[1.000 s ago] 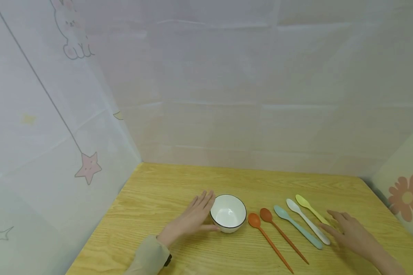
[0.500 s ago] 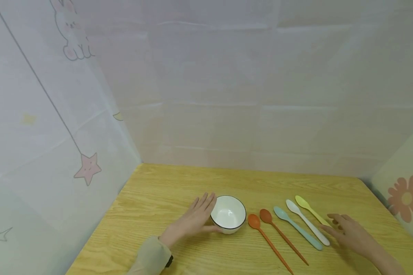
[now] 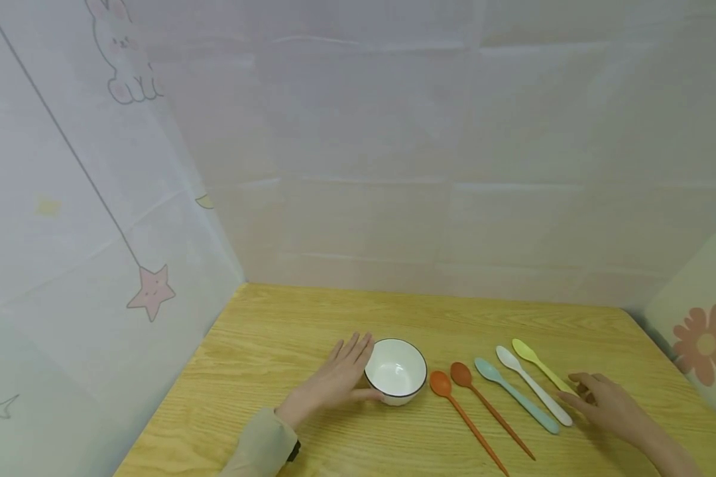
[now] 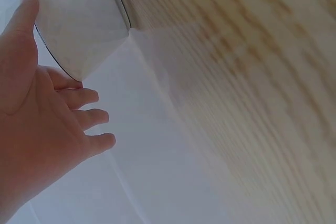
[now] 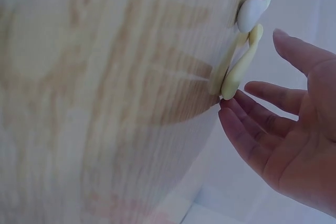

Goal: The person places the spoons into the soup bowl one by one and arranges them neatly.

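A white bowl (image 3: 396, 371) with a dark rim stands on the table. My left hand (image 3: 336, 382) is at its left side, fingers outstretched and thumb spread along the near side. In the left wrist view, the thumb and index finger of that hand (image 4: 55, 103) lie against the bowl (image 4: 79, 19). On the right, my right hand (image 3: 608, 405) is at the handle end of a yellow spoon (image 3: 539, 364). The right wrist view has its fingertips right at the end of the yellow spoon (image 5: 239, 72), thumb held apart from it.
Between bowl and right hand lie a white spoon (image 3: 531, 381), a light blue spoon (image 3: 516, 394), a brownish-red spoon (image 3: 492, 404) and an orange spoon (image 3: 465, 417), roughly side by side. Printed cloth walls (image 3: 358, 165) border the wooden table (image 3: 310, 311) at back and sides.
My right hand has lowered slightly toward the yellow spoon's handle end, and its fingers have bent a little more. The left hand stays at the bowl, almost unmoved.
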### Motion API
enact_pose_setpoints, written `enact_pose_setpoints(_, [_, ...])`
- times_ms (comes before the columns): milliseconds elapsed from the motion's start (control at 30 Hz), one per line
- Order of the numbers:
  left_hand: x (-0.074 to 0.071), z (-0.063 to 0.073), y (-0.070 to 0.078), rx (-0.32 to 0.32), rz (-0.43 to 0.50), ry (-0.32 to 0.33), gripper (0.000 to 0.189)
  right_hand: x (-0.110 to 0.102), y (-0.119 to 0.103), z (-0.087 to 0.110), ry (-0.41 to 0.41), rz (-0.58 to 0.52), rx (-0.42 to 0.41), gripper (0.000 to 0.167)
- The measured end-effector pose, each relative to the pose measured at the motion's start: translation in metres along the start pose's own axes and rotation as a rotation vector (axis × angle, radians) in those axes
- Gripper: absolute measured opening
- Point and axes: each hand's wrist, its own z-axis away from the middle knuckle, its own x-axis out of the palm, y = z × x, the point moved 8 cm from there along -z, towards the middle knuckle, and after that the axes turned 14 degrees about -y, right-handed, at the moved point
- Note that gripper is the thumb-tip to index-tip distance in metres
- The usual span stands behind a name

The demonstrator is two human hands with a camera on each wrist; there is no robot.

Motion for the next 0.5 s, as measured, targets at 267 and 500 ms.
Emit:
enact_pose_setpoints(267, [0.001, 0.000, -0.001, 0.002, -0.004, -0.003, 0.102, 0.002, 0.008, -0.003, 0.037, 0.033, -0.014, 0.052])
enact_pose_setpoints(500, [0.001, 0.000, 0.000, 0.010, -0.005, 0.001, 0.102, 0.002, 0.012, -0.007, 0.044, 0.057, -0.021, 0.046])
